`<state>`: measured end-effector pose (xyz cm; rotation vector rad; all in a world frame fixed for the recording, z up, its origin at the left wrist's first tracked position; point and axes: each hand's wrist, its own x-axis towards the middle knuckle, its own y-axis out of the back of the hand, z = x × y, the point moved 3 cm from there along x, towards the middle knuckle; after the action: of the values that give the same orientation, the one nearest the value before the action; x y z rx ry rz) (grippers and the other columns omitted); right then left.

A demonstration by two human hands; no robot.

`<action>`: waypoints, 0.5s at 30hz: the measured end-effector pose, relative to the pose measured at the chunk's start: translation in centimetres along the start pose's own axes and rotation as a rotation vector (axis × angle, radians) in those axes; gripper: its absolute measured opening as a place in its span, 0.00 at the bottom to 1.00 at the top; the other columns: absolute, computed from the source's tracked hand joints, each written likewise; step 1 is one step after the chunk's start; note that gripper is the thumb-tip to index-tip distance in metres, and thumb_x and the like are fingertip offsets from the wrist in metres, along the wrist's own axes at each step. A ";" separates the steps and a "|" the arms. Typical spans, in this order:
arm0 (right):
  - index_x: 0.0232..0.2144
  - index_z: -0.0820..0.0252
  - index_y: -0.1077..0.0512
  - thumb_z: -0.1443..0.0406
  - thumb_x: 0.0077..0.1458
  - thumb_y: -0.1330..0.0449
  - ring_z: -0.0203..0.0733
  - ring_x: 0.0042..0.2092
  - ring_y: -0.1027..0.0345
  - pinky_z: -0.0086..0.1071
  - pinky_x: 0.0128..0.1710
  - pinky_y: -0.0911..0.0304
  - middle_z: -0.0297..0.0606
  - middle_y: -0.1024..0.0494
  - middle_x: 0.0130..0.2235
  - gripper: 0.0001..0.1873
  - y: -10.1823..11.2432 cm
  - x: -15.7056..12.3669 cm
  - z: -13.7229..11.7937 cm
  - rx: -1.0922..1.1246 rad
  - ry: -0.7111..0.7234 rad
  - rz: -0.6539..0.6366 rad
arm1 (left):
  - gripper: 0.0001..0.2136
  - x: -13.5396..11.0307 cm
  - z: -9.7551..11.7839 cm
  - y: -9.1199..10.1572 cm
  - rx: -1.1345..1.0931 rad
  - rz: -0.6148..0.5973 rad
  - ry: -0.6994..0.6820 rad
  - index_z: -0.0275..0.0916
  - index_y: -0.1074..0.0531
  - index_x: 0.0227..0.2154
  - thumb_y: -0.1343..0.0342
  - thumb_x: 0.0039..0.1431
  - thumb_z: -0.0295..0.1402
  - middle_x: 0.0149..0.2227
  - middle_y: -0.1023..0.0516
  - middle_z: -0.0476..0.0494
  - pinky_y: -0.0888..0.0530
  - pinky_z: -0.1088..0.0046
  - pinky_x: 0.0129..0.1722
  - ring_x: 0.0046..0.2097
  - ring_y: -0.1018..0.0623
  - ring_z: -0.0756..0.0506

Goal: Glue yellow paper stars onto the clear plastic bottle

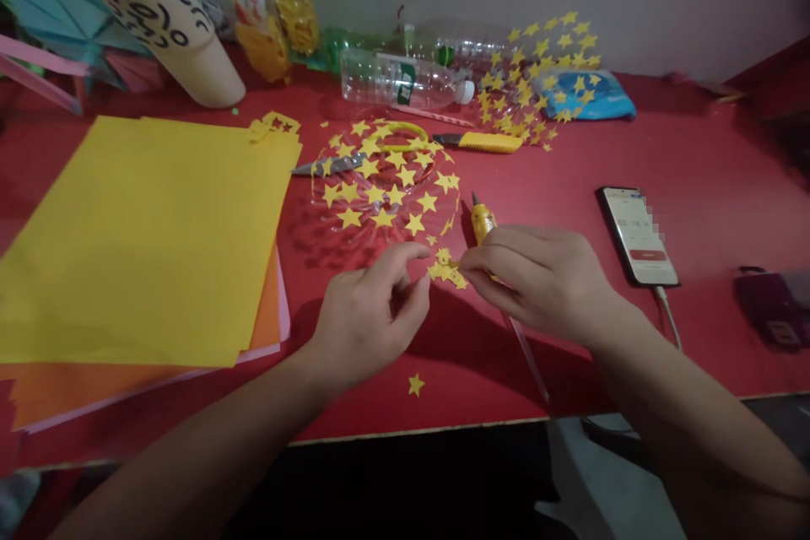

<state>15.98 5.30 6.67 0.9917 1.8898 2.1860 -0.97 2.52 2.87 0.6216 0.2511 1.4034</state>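
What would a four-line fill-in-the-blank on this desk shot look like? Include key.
1. Beside the right hand, small stars are heaped on the ____ tabletop.
2. The paper stack's top sheet is coloured ____.
3. For the wearer, the phone lies to the ____ of both hands.
4. The white-capped clear bottle lies on its ____.

Missing: red; yellow; right; side

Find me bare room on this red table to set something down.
Bare table lies right of the phone, up to the purple thing, and between the phone and the cutter. It's crowded between your left hand and right hand, where small stars lie, and just beyond, at the star-covered plastic and scissors.
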 end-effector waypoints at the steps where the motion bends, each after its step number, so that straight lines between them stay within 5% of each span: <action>1: 0.28 0.60 0.30 0.71 0.62 0.48 0.34 0.26 0.36 0.29 0.25 0.44 0.32 0.28 0.24 0.11 -0.1 0.1 0.1 -0.020 0.027 -0.038 | 0.14 -0.1 0.0 -0.1 0.053 -0.011 -0.021 0.35 0.29 0.46 0.52 0.58 0.31 0.17 0.41 0.60 0.41 0.78 0.23 0.19 0.40 0.55; 7: 0.28 0.60 0.30 0.71 0.63 0.50 0.32 0.26 0.36 0.28 0.25 0.45 0.31 0.27 0.24 0.13 -0.9 0.8 0.8 -0.036 0.069 -0.123 | 0.28 0.1 -0.4 -0.8 0.033 -0.218 0.133 0.31 0.41 0.61 0.54 0.57 0.30 0.16 0.43 0.61 0.43 0.76 0.21 0.18 0.42 0.53; 15: 0.28 0.60 0.30 0.71 0.63 0.49 0.31 0.24 0.38 0.27 0.24 0.45 0.29 0.29 0.22 0.12 -1.7 1.3 1.2 -0.001 0.080 -0.056 | 0.24 0.6 -0.6 -1.0 -0.184 -0.287 0.309 0.36 0.36 0.57 0.53 0.55 0.29 0.15 0.44 0.62 0.42 0.77 0.22 0.19 0.40 0.53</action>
<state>15.04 7.35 5.67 0.8523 1.9245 2.2268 -0.32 3.24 1.99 0.2047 0.4337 1.2225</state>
